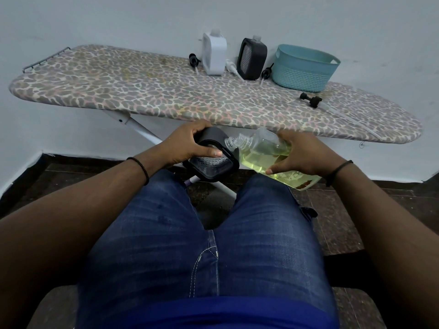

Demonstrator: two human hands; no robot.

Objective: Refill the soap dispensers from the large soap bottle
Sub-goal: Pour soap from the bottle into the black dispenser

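My left hand (190, 144) grips a black soap dispenser (211, 162) with a clear window, held over my knees in front of the board. My right hand (301, 155) holds the large clear soap bottle (263, 150), half full of yellow-green liquid and tilted to the left. Its threaded mouth (240, 140) meets the dispenser's clear neck (229, 142). On the board at the back stand a white dispenser (213, 54) and a second black dispenser (251, 59), both without pumps.
The leopard-print ironing board (147, 91) runs across in front of me against a white wall. A teal basket (304, 67) stands at its back right. Several loose pump heads lie on it, including black ones (311, 100) (267, 73) (193, 60) and a white one (231, 66).
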